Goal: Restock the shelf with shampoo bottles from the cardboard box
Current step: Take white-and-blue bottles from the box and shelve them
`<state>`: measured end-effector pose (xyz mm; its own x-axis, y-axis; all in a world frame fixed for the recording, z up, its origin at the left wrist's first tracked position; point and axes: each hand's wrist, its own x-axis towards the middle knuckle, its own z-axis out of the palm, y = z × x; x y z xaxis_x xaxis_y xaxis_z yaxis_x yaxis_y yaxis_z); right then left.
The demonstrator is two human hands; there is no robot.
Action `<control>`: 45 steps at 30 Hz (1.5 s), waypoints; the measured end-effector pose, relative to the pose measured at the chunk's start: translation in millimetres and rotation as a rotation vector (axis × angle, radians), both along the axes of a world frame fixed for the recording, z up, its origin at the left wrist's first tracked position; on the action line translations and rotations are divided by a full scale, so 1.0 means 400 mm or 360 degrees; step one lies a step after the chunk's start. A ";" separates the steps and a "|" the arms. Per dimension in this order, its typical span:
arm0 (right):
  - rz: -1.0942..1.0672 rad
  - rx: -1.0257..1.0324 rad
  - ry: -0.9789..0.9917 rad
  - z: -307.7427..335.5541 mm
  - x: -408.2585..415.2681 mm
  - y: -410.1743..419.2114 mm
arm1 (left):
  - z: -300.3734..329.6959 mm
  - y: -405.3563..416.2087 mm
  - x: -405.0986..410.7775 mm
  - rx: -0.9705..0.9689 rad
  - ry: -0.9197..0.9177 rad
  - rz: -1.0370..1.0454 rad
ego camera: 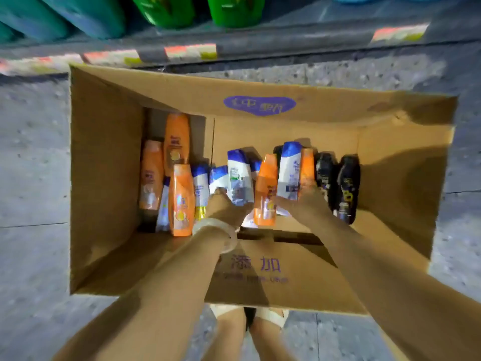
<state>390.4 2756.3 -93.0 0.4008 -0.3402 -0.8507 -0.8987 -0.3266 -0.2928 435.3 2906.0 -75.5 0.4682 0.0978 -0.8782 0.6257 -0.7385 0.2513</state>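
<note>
An open cardboard box (109, 178) stands on the floor below me, holding several shampoo bottles: orange ones (179, 199), white ones with blue caps (200, 186) and black ones (347, 186). My left hand (225, 207), with a pale bangle on the wrist, is closed around a white and blue bottle (239, 175) in the middle of the box. My right hand (304, 201) grips a white and blue bottle (289, 173) together with an orange one (307, 168) beside it. Between my hands stands another orange bottle (265, 191).
The shelf's bottom edge (260, 45) with price tags runs across the top of the view, with green jugs (234, 9) and teal jugs (52, 19) on it. Speckled grey floor surrounds the box. My feet in sandals (250, 316) stand at the box's near flap.
</note>
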 end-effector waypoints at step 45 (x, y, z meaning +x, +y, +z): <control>-0.0834 0.0543 -0.0445 0.650 0.142 -0.032 | 0.609 0.053 0.148 -0.0858 -0.0079 0.0934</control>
